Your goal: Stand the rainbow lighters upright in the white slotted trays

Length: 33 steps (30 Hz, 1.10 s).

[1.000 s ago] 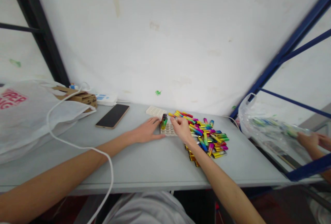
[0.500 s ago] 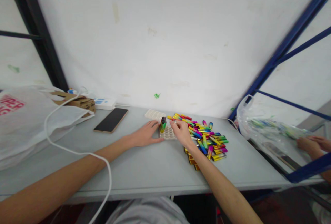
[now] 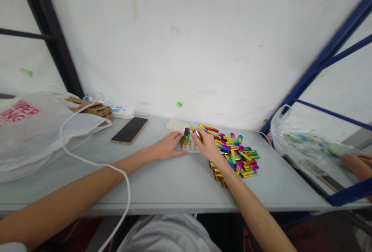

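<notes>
My left hand (image 3: 168,147) lies on the table with thumb and fingers spread, against the left side of a pale tray (image 3: 194,148) with rows of round hollows. A short row of shiny coloured lighters (image 3: 186,137) stands upright along the tray's left edge. Over the tray's right part, my right hand (image 3: 207,145) is closed on a lighter (image 3: 198,134); its dark, metallic end shows at the fingertips and the rest is hidden. Right beside that hand spreads a loose pile of lighters (image 3: 232,153) in metallic yellow, pink, green and blue.
Behind the tray lies a second pale tray (image 3: 176,125). To the left are a phone (image 3: 130,130), a cardboard box (image 3: 100,111), a white plastic bag (image 3: 43,135) and a white cable (image 3: 95,164). At right, beyond a blue frame (image 3: 305,77), another person's hands (image 3: 356,163) touch clear plastic.
The whole view has shifted slightly. A lighter's metallic end now shows in my right fingers, where it was barely visible before. My left hand stays by the tray.
</notes>
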Motion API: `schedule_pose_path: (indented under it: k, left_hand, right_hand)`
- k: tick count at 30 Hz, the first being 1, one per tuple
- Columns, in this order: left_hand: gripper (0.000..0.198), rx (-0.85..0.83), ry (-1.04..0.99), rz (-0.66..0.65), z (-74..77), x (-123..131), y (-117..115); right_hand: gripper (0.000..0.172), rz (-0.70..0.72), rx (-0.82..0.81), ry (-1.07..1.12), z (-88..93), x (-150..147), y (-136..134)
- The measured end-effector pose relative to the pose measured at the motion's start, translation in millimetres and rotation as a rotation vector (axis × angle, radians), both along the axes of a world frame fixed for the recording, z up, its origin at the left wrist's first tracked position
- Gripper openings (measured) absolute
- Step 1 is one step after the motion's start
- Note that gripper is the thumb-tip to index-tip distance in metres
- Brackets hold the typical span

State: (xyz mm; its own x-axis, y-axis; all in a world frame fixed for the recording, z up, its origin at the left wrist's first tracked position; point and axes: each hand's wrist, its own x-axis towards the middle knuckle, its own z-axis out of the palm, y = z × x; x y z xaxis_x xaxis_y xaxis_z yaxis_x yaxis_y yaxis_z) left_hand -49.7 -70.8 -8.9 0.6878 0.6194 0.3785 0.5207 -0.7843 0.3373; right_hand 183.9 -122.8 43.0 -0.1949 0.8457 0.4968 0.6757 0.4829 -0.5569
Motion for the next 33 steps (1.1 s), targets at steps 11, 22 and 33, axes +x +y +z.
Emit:
schedule_pose_path:
  k: [11, 22, 33]
  left_hand:
    - [0.078, 0.003, 0.039, 0.017, 1.0, -1.1, -1.0]
    - [0.075, -0.008, -0.003, -0.001, -0.9, -0.9, 3.2]
    - [0.076, -0.012, 0.028, 0.028, 3.0, -0.6, -0.8]
  right_hand:
    - [0.033, 0.062, 0.047, -0.156, -6.4, 15.2, 9.0]
    - [0.019, 0.088, -0.072, -0.388, -5.9, -3.2, 6.0]
    - [0.029, -0.07, -0.086, -0.441, 12.1, 25.3, 0.1]
